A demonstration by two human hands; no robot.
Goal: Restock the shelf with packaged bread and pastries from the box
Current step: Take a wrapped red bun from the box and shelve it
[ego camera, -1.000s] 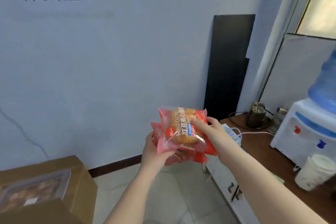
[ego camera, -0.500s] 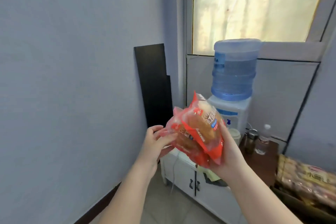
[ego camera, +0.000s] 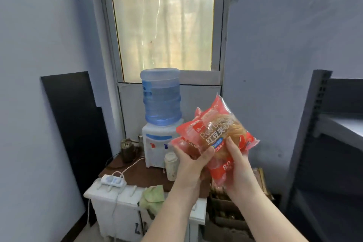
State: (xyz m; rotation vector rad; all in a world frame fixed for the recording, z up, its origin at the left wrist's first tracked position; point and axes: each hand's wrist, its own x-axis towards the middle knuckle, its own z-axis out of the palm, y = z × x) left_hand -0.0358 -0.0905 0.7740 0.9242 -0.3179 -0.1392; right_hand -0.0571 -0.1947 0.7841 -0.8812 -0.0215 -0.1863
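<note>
While both our hands hold them up at chest height, the bread packets [ego camera: 218, 135] sit bunched together in front of the water dispenser [ego camera: 157, 143]. They are red, see-through wrappers, each with a round golden-brown bun inside; the front one carries white Chinese lettering and the words "Red bean" across its face. At least two packets overlap, maybe three; we cannot count them for sure. The front packet is tilted, its long axis running from lower left to upper right, printed face toward us, top crimped edge pointing up and right toward the wall.

Our left hand [ego camera: 193, 163] grasps the lower left end of the bundle, thumb across the front. Our right hand [ego camera: 238, 165] has its grip on the lower right part, thumb pressed on the front wrapper, fingers curled behind.

Outward: the dispenser stands on a brown counter [ego camera: 137, 175] with a white cup [ego camera: 171, 165] just beside it and a power strip [ego camera: 113, 180] near the front left edge. A green cloth [ego camera: 153, 196] hangs over the white cabinet below. A cardboard box [ego camera: 225, 208] of packaged goods sits low, under our right wrist. The grey metal shelf [ego camera: 339, 129] stands at the right edge, well apart from the packets, with open air between.
</note>
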